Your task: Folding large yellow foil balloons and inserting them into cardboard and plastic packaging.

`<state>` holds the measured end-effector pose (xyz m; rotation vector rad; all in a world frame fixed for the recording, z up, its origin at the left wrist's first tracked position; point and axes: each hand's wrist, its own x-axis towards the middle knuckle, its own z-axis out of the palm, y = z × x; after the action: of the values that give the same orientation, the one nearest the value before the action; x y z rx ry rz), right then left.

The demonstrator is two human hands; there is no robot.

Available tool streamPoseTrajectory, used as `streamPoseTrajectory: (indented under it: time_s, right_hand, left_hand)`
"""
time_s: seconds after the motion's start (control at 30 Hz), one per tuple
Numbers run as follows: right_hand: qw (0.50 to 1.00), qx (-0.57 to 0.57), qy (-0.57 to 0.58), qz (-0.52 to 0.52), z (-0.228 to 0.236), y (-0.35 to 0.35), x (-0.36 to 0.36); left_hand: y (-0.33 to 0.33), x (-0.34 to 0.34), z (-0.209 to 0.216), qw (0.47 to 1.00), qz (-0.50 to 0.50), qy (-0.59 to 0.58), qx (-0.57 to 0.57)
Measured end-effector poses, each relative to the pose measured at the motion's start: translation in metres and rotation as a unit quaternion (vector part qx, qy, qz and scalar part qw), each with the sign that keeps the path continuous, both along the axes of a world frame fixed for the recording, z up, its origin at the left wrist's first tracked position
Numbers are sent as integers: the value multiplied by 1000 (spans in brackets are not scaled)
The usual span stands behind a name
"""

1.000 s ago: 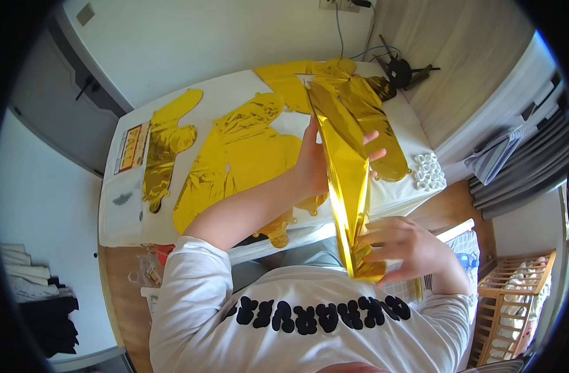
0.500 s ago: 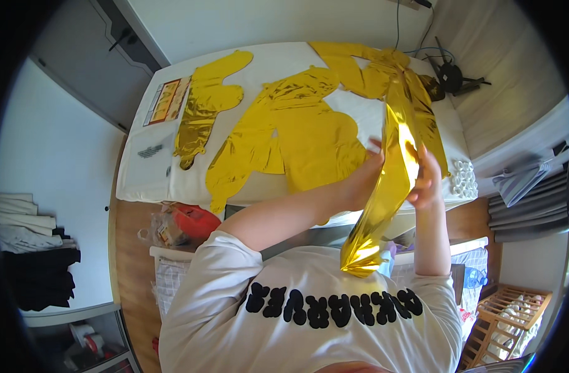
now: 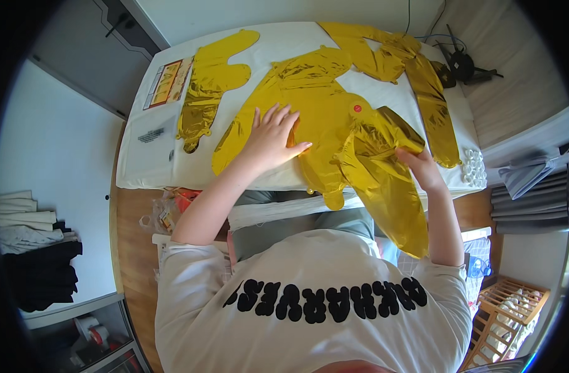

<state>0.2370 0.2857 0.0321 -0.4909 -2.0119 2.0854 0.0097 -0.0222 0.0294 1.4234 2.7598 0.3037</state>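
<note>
Seemingly laying out the crumpled gold foil (image 3: 384, 177) at one o'clock from the white shirt (image 3: 334, 264), edge-pinched in the right hand (image 3: 420, 170), with the left hand (image 3: 272, 141) splayed empty-fingered toward eleven; calls for gentle flattening.

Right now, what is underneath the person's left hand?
The left hand is over flat gold foil, which shows past its fingers and on both sides and lies on a white-covered surface. The patch directly beneath the palm is covered and cannot be seen.
</note>
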Motion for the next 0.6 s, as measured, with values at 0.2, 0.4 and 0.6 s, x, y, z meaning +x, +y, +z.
streamPoseTrajectory:
  time_s: [0.2, 0.4, 0.6]
  right_hand:
    - [947, 292, -32, 128, 15, -18, 10]
    - [934, 335, -58, 109, 17, -20, 5]
    - [940, 316, -66, 109, 8, -23, 1]
  left_hand:
    - [-17, -27, -4, 998, -68, -10, -10]
    - [-34, -55, -4, 992, -105, -58, 33]
    - [-37, -66, -11, 987, -91, -107, 72]
